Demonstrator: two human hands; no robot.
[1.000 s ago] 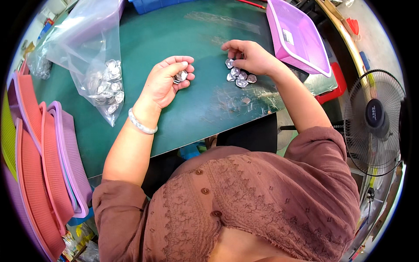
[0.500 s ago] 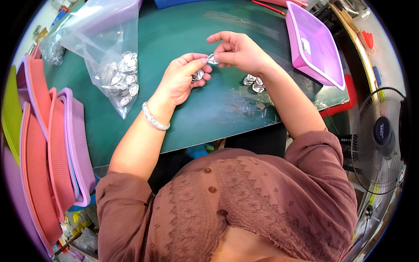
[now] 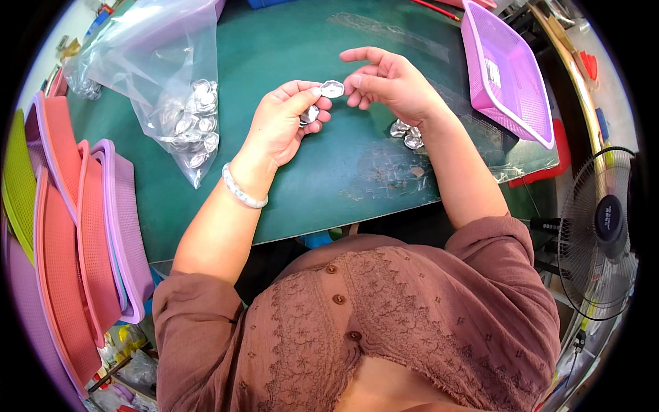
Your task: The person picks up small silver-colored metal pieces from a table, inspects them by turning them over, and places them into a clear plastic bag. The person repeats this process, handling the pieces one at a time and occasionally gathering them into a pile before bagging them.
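Observation:
Between thumb and forefinger, my left hand (image 3: 285,113) grips a shiny silver oval piece (image 3: 332,89) with a wavy rim. More silver pieces (image 3: 309,117) are tucked in its curled fingers. My right hand (image 3: 388,82) is just to the right of the gripped piece, fingers apart and seemingly holding nothing; whether a fingertip brushes the rim I cannot tell. Beside my right wrist, a small pile of silver pieces (image 3: 409,134) lies on the green table (image 3: 302,196). A clear plastic bag (image 3: 154,89) with many such pieces inside lies at the left.
A purple mesh basket (image 3: 508,75) stands at the table's right. Stacked pink and purple baskets (image 3: 89,226) crowd the left side. A fan (image 3: 597,226) is at the far right. A red stick (image 3: 436,9) lies along the back edge.
My right hand has drawn back a little to the right and released the silver piece, which now sits in my left fingertips. The whole view has shifted slightly.

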